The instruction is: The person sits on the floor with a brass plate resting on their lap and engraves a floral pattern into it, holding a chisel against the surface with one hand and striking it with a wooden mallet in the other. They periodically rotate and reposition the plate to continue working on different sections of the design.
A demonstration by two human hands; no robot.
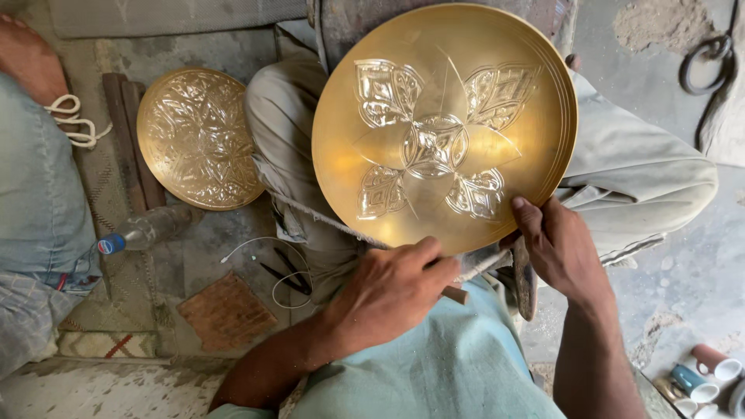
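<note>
A large round brass plate (466, 46) with an engraved flower pattern rests tilted on my lap, over my crossed legs. My right hand (555, 248) grips its lower right rim, thumb on the face. My left hand (392, 291) is closed around a thin wooden-handled tool (455, 294) just below the plate's bottom edge; the tool's tip is hidden. A rope (326, 221) runs under the plate across my knee.
A second, fully engraved brass plate (198, 140) lies on the floor to the left beside wooden sticks (128, 140). A plastic bottle (147, 229), a brown block (225, 310), a thin white cable (256, 246) and another person's leg (39, 186) are at left. Small cups (710, 376) sit bottom right.
</note>
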